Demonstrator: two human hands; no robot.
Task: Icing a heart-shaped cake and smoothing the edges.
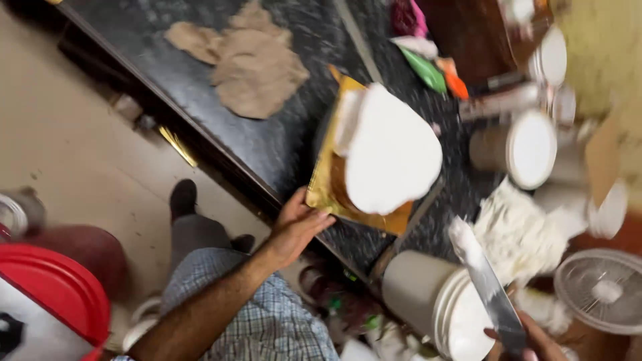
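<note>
A white frosted cake (391,157) stands on a square gold board (328,194) on a dark speckled counter (267,134). My left hand (294,227) touches the near corner of the gold board with its fingers spread. At the bottom right my right hand (528,341) grips the handle of a long flat metal spatula (485,281), whose blade tip is smeared with white cream. The blade points up toward the cake but is apart from it.
A white tub (428,297) stands by the spatula, with a heap of white cream (518,234) beside it. Several white-lidded containers (528,147) crowd the right. A brown cloth (251,63) lies on the counter's far end. A red-lidded bin (50,297) is on the floor at left.
</note>
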